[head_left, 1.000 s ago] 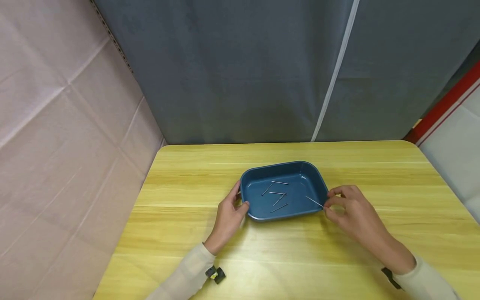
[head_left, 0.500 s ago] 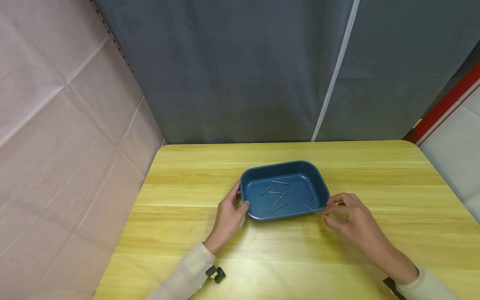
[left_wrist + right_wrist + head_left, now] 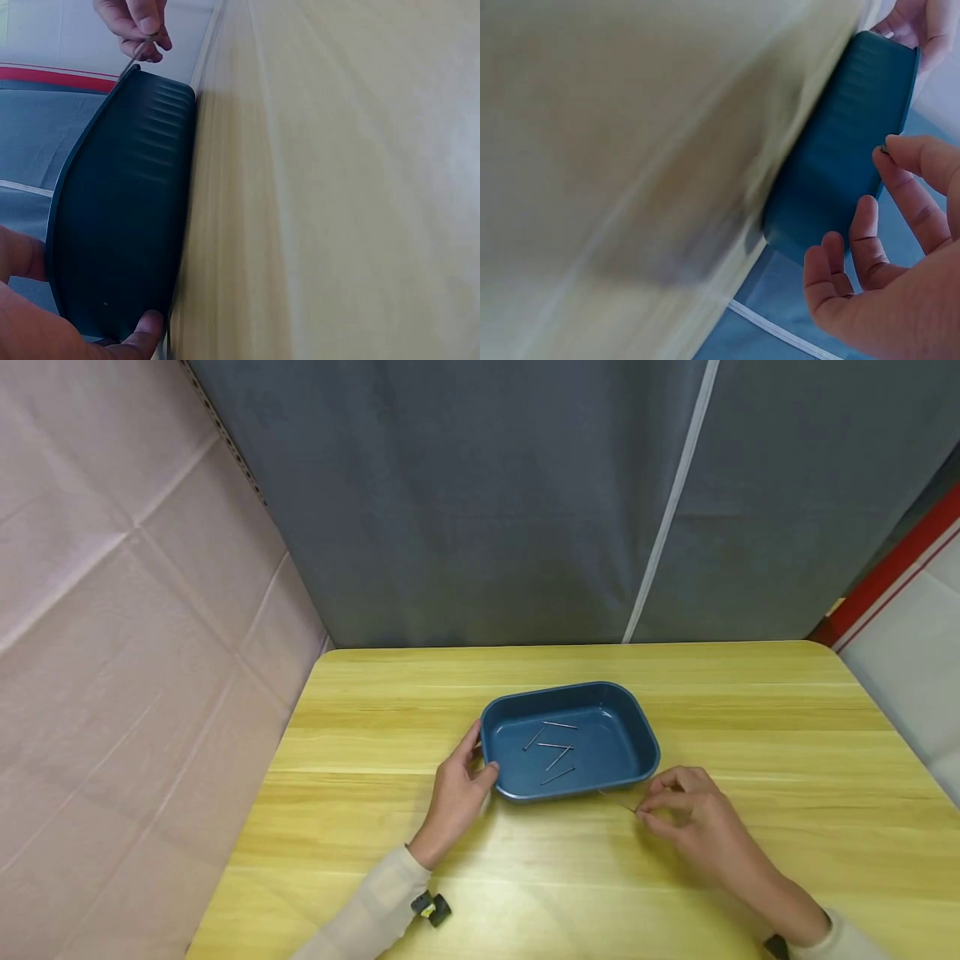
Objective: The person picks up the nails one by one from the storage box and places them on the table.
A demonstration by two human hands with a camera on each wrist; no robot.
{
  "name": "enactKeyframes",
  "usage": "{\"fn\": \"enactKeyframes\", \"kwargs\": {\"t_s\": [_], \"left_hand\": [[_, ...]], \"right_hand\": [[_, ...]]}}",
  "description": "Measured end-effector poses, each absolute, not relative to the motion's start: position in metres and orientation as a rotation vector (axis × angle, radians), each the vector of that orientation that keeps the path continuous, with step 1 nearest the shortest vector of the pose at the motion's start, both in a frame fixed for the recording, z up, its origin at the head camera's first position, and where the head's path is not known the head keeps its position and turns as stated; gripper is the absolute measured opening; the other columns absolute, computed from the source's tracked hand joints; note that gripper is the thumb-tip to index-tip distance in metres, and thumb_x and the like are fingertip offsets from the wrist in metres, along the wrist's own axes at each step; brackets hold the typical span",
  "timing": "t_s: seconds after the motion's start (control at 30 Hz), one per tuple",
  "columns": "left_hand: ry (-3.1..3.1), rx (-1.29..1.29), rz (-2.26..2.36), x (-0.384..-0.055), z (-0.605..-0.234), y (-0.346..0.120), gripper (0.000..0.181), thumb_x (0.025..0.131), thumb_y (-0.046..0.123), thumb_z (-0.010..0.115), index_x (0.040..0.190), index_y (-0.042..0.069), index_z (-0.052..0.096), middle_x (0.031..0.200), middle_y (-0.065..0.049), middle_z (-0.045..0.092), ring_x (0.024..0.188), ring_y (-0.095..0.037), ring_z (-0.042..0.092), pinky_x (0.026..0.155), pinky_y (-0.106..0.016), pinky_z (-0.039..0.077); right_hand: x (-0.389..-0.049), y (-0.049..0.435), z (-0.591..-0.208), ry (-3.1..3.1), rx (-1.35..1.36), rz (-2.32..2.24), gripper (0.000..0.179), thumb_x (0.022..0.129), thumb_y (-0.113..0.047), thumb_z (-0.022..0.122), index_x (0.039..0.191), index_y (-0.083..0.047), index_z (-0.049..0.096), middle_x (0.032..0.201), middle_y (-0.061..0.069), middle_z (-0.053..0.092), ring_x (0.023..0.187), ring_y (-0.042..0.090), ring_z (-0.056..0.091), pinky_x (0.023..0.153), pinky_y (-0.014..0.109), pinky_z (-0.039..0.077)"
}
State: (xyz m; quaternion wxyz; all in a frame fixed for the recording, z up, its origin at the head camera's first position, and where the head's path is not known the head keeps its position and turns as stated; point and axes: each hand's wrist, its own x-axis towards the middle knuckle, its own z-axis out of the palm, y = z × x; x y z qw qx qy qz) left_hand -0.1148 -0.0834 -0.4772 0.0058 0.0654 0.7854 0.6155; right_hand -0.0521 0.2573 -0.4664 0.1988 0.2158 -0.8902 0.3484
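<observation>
A dark blue rectangular tray (image 3: 617, 745) sits on the table, with several thin metal nails (image 3: 558, 725) scattered inside. My left hand (image 3: 454, 800) grips its left end, thumb at the near corner and fingers at the far side; the left wrist view shows the tray's outer wall (image 3: 120, 180). Off the near right corner, my right hand (image 3: 693, 817) pinches one nail (image 3: 628, 807) between thumb and index finger. That nail is blurred and points left along the tray's near edge. In the right wrist view, only its end shows at the fingertips, and the other fingers are loosely bent.
The light wood table (image 3: 375, 710) runs back to a grey curtain (image 3: 480, 510). A pale sheet (image 3: 135, 635) hangs on the left, and a red-and-white panel (image 3: 892, 572) stands at the right edge.
My right hand has moved down and left, carrying the nail from over the tray's right end to just outside its near edge. My left hand and the tray have not moved.
</observation>
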Motion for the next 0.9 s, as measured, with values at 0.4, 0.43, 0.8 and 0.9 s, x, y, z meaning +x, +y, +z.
{"fn": "enactKeyframes", "kwargs": {"t_s": [0.4, 0.43, 0.8, 0.9], "left_hand": [[2.446, 0.209, 1.95, -0.115, -0.477, -0.083, 0.075, 0.102, -0.001, 0.066, 0.171, 0.005, 0.037, 0.165, -0.023, 0.051, 0.143, -0.042, 0.059, 0.105, -0.032, 0.061], [2.447, 0.207, 1.95, -0.115, -0.477, -0.082, 0.075, 0.102, -0.001, 0.066, 0.171, 0.005, 0.037, 0.165, -0.023, 0.051, 0.144, -0.042, 0.058, 0.105, -0.032, 0.061], [2.451, 0.206, 1.941, -0.116, -0.478, -0.082, 0.075, 0.102, -0.001, 0.065, 0.171, 0.005, 0.037, 0.164, -0.023, 0.052, 0.144, -0.042, 0.059, 0.105, -0.031, 0.06], [2.443, 0.214, 1.949, -0.116, -0.478, -0.083, 0.075, 0.102, -0.001, 0.065, 0.171, 0.005, 0.036, 0.164, -0.024, 0.051, 0.144, -0.042, 0.058, 0.105, -0.031, 0.06]], "right_hand": [[-0.049, 0.255, -0.482, -2.555, 0.6, 0.956, 0.039, 0.065, 0.005, 0.101, 0.076, -0.028, 0.082, 0.098, -0.012, 0.067, 0.1, 0.016, 0.055, 0.088, 0.009, 0.041], [-0.049, 0.255, -0.482, -2.558, 0.603, 0.947, 0.039, 0.065, 0.004, 0.101, 0.076, -0.028, 0.082, 0.098, -0.012, 0.067, 0.099, 0.016, 0.055, 0.089, 0.009, 0.041], [-0.051, 0.256, -0.485, -2.558, 0.641, 0.854, 0.038, 0.063, 0.001, 0.103, 0.074, -0.028, 0.082, 0.098, -0.011, 0.066, 0.097, 0.017, 0.054, 0.086, 0.012, 0.042], [-0.051, 0.255, -0.486, -2.561, 0.65, 0.846, 0.039, 0.062, 0.001, 0.103, 0.074, -0.028, 0.082, 0.098, -0.011, 0.065, 0.097, 0.018, 0.054, 0.085, 0.013, 0.042]]}}
